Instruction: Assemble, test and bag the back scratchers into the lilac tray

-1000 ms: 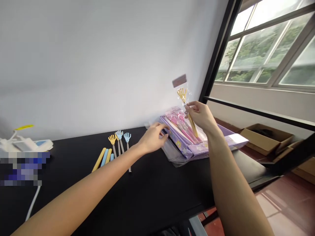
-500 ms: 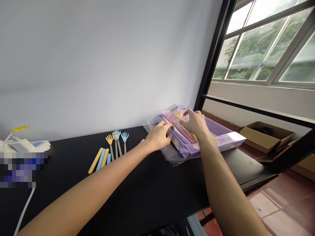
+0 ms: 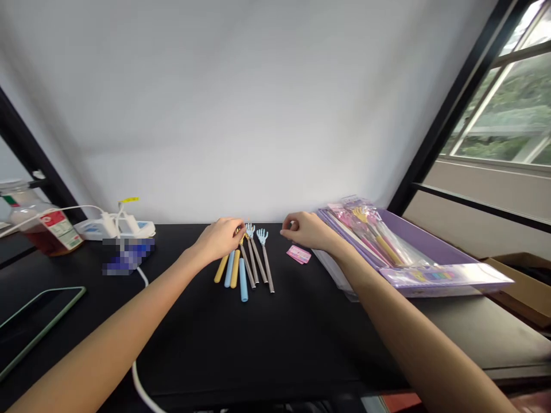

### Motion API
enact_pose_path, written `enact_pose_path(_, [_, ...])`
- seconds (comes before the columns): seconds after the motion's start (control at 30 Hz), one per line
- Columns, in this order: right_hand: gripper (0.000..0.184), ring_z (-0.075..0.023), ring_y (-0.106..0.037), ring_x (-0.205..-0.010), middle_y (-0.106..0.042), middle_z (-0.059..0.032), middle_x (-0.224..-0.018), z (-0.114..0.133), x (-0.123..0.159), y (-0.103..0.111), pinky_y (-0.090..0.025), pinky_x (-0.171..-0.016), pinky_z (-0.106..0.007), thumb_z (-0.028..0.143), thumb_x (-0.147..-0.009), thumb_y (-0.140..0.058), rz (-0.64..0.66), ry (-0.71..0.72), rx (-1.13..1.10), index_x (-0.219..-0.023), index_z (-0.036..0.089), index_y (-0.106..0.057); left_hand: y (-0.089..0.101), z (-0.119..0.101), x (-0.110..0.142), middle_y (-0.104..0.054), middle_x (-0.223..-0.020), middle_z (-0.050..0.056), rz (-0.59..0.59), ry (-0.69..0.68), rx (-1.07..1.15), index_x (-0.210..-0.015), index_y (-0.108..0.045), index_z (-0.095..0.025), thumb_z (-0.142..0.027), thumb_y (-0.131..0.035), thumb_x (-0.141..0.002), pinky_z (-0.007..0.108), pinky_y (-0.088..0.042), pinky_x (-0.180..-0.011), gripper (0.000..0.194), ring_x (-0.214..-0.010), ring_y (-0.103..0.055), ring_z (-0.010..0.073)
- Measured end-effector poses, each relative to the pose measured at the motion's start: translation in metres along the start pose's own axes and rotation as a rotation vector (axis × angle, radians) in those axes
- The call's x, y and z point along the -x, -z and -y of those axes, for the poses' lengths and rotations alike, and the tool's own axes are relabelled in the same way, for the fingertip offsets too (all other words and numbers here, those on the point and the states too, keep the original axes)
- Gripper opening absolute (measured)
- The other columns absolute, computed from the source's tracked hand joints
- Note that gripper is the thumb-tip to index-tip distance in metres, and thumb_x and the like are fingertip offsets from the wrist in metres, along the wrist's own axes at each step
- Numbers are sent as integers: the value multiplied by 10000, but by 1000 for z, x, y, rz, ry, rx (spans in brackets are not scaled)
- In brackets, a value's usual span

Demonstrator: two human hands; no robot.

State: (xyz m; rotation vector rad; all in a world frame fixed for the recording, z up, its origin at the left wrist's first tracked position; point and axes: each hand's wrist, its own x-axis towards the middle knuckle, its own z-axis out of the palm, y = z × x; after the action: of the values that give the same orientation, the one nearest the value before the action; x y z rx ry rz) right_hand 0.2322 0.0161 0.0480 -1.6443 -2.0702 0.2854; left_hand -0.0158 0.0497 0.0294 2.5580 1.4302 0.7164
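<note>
Several back scratchers with silver rods lie on the black table: a light-blue hand-shaped head (image 3: 262,235) tops one, and yellow heads (image 3: 241,234) show partly behind my fingers. In front of them lie loose handle sleeves, including a yellow sleeve (image 3: 235,269) and a light-blue sleeve (image 3: 244,281). My left hand (image 3: 220,238) is over the yellow heads, fingers bent and nothing visibly held; whether it touches them I cannot tell. To the right of the rods hovers my right hand (image 3: 305,228), loosely curved and holding nothing visible. Below it are pink cards (image 3: 298,254).
A purple box (image 3: 413,235) with bagged back scratchers (image 3: 379,232) stands at the right. Leftward are a power strip (image 3: 97,229), a bottle (image 3: 43,221), a phone (image 3: 37,318) and a white cable (image 3: 138,378). A cardboard box (image 3: 516,287) is beyond the table's right edge.
Both hands have left the bagged back scratchers in the purple box and moved left to the loose ones. My view has turned left, bringing the phone and bottle into sight.
</note>
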Motion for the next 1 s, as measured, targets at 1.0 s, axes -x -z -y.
enact_pose_path(1.0, [310,-108,-607,-531,-613,9,-622,20,19,-34,-469,-500,-208,421,-753,-789,80,-113,-1088,-832,173,-621,2,-3,35,-602,-642,-11,53,-53,178,-766,-661,-198,-369,-554,-902,264,-366,-550,244,-568,-522,134])
